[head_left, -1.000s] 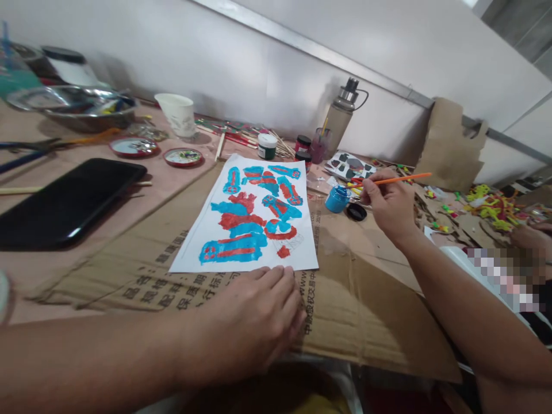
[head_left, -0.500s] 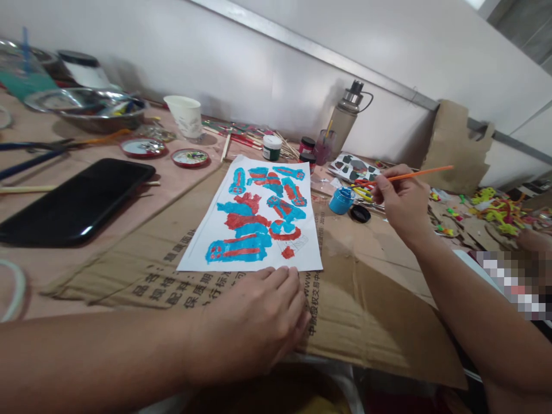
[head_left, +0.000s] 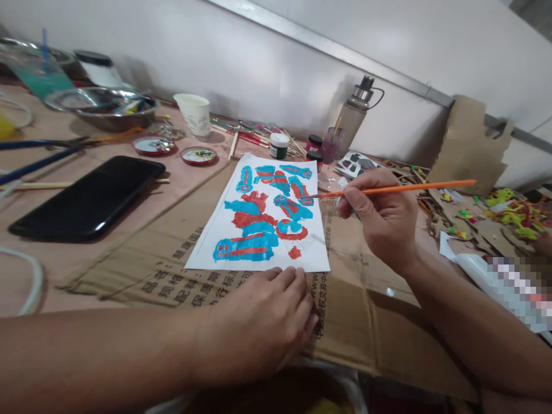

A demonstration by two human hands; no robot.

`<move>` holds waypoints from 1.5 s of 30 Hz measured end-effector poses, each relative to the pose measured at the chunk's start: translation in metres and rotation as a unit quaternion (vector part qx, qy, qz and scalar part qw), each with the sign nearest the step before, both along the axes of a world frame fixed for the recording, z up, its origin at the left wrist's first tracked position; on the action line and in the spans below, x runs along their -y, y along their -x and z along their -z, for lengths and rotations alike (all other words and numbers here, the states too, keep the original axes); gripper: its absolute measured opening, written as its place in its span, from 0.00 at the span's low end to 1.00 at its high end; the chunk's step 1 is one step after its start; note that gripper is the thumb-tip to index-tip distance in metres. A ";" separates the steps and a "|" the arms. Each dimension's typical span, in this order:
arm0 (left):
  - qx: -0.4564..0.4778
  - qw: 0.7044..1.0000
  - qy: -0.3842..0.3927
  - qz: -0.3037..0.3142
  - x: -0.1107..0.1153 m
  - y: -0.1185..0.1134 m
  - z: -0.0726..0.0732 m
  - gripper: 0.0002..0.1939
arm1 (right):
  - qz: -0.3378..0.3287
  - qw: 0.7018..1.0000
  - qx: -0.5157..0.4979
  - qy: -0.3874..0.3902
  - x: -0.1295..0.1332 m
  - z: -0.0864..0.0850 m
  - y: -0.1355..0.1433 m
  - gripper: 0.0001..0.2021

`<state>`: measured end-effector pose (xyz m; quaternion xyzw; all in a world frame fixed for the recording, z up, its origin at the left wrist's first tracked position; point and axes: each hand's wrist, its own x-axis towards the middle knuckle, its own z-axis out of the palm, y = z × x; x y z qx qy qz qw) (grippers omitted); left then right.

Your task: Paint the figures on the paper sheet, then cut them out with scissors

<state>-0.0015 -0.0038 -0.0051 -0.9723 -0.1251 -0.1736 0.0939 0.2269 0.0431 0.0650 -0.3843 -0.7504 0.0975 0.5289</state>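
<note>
A white sheet [head_left: 207, 253] painted with red and blue shapes lies on a flattened cardboard piece [head_left: 340, 322]. My right hand [head_left: 382, 215] pinches an orange paintbrush [head_left: 431, 186], its tip over the sheet's right side, near a blue and red shape; whether it touches cannot be made out. At the sheet's front edge my left hand [head_left: 267, 319] rests with its fingers curled together; what is under them, if anything, is hidden. The blue paint jar is out of sight behind my right hand.
A black phone [head_left: 90, 198] lies at left, near pliers [head_left: 43, 158] and a metal bowl [head_left: 107, 118]. Behind the sheet are a paper cup [head_left: 192, 115], paint jars [head_left: 279, 146] and a bottle [head_left: 353, 121]. Cardboard scraps and yellow pieces [head_left: 513, 215] lie at right.
My right hand has moved left with the brush, from the blue paint jar to the sheet's right side. The view has shifted slightly. My left hand stays at the sheet's front edge.
</note>
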 end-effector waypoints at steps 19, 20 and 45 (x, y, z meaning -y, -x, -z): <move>-0.006 1.000 0.010 -0.009 0.003 0.001 -0.001 0.08 | -0.007 0.998 -0.046 0.043 -0.005 0.037 -0.004 0.09; -0.007 1.000 0.011 -0.009 0.003 0.001 -0.001 0.08 | -0.009 0.998 -0.047 0.044 -0.004 0.037 -0.004 0.09; 0.005 1.000 0.016 -0.010 0.001 0.001 -0.001 0.10 | -0.016 0.996 -0.002 0.089 0.000 0.054 -0.002 0.05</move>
